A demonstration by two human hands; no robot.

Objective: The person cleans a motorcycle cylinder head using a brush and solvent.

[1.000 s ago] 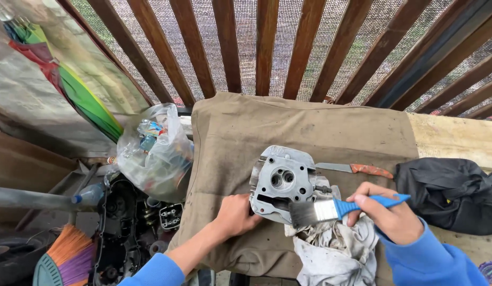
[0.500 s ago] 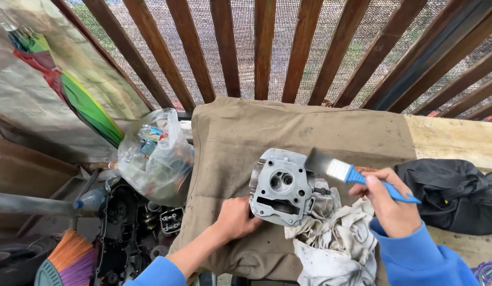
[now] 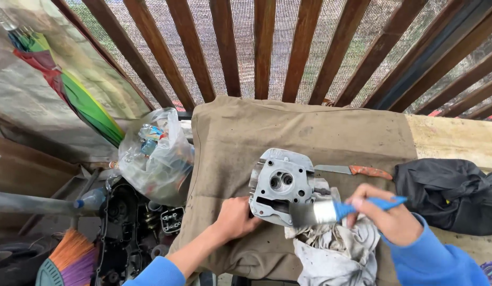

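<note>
A grey metal engine cylinder head stands tilted on a brown cloth spread over a bench. My left hand holds its lower left edge. My right hand grips a paintbrush with a blue handle, and the bristles lie against the lower right of the part. A dirty white rag is bunched under the part and the brush.
A knife with a reddish handle lies behind the part. A black bag sits at the right. A clear plastic bag of small items, a dark engine casing, a broom and a folded colourful umbrella are at the left. Wooden slats rise behind.
The brush swept up to the upper right of the part half a second ago and is now back down at its lower right edge. My left hand stayed on the part.
</note>
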